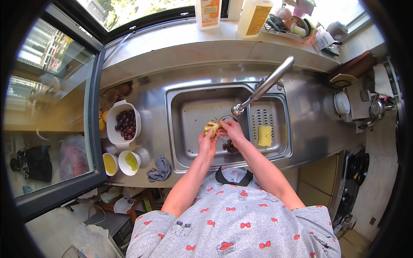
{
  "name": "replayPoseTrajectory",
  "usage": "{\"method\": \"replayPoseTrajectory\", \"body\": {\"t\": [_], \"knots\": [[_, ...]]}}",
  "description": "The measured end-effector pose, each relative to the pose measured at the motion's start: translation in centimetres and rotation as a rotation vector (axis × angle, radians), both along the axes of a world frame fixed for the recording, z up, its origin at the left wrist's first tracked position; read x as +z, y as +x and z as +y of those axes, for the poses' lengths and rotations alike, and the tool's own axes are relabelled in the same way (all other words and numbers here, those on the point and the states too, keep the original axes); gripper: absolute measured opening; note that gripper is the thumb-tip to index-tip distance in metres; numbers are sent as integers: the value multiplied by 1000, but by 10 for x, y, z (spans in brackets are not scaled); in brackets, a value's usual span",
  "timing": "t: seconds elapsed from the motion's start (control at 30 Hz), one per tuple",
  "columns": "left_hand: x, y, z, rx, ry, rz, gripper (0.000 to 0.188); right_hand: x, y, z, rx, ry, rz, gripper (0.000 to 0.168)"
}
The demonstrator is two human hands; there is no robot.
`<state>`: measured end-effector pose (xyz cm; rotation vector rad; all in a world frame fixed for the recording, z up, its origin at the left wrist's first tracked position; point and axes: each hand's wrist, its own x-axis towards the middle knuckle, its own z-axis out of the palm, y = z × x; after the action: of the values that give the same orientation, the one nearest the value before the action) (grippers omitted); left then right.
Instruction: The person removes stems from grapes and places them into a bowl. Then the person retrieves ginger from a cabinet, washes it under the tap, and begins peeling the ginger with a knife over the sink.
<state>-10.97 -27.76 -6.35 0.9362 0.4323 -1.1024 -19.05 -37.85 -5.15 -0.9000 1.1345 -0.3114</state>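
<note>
Over the larger basin of the stainless steel sink (180,129), my left hand (207,142) holds a knobbly piece of ginger root (212,127). My right hand (231,129) is at the ginger's right side, its fingertips pinched together; whether they hold a small piece is too small to tell. Behind the right hand, a round drain fitting or dish (227,118) shows in part. Dark scraps (230,147) lie on the basin floor below my right wrist. The faucet (271,79) reaches over the basin from the back right.
A yellow sponge (265,135) lies in the smaller basin at right. On the left counter are a white container (138,124) of grapes, two bowls (121,163) and a grey cloth (159,169). Bottles (208,14) line the sill; an open window frame (96,113) stands at left.
</note>
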Motion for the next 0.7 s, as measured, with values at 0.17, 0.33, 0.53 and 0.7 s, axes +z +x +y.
{"method": "replayPoseTrajectory", "body": {"t": [0.17, 0.33, 0.53, 0.7], "knots": [[-7, 11, 14, 30, -102, 169, 27, 0, -18, -11, -128, 135, -49, 15], [-18, 14, 16, 27, -156, 328, 27, 24, -21, -8, 184, 3, -33, 14], [-13, 15, 18, -95, -116, 307, 22, 40, -16, -4, 353, -78, -38, 17], [4, 16, 12, -328, -169, 233, 29, 36, -10, -3, 338, -123, -44, 19]]}}
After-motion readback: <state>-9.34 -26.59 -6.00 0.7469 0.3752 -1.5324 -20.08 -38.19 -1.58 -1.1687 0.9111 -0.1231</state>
